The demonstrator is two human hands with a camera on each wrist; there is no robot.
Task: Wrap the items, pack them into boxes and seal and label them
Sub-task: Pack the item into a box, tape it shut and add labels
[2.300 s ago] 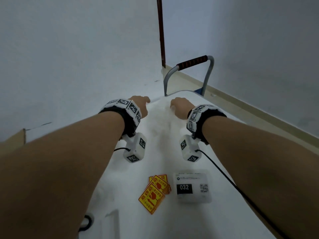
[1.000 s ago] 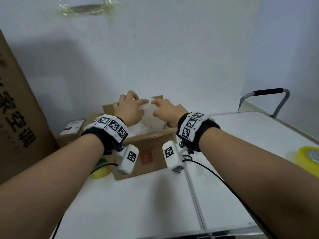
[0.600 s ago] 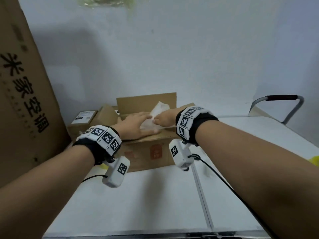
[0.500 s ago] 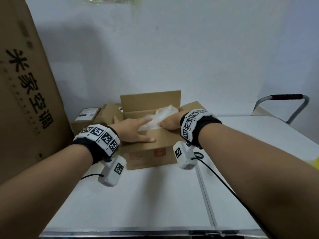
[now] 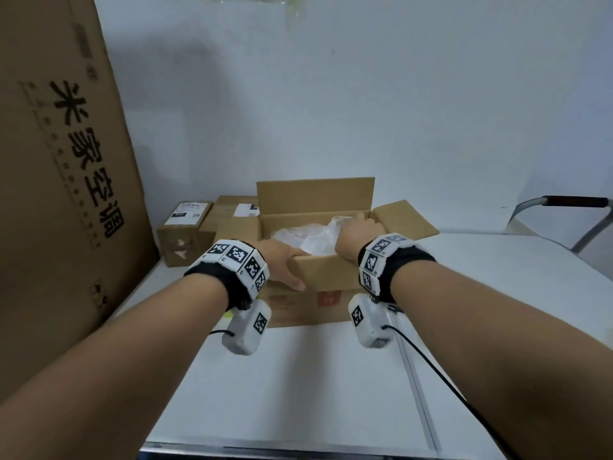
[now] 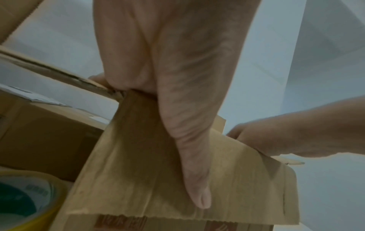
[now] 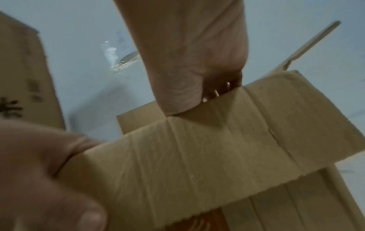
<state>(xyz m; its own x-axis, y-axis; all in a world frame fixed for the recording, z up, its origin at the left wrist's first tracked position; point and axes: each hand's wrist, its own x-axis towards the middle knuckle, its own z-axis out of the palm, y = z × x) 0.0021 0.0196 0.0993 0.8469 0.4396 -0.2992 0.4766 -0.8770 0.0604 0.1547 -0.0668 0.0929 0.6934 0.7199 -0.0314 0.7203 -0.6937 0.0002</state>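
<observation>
An open cardboard box [image 5: 318, 310] stands at the middle of the white table. A bubble-wrapped item [image 5: 298, 235] lies inside it. My left hand [image 5: 282, 260] grips the box's near flap [image 6: 247, 179], with the thumb [image 6: 197, 187] flat on the flap's outer face and the fingers hooked over its edge. My right hand [image 5: 355, 234] reaches over the near right rim into the box, its fingers curled down on the wrap. In the right wrist view the right hand [image 7: 197, 78] sits above the flap [image 7: 197, 156], which hides most of the fingers.
A tall printed carton [image 5: 66, 161] stands at the left. Two small labelled boxes [image 5: 185, 227] sit behind the open box on the left. A yellow tape roll [image 6: 23, 200] lies beside the box's left corner. A trolley handle [image 5: 577, 202] shows at the far right.
Both hands carried the wrapped item leftward to the box and lowered it in. My left hand then left the item and took hold of the near flap.
</observation>
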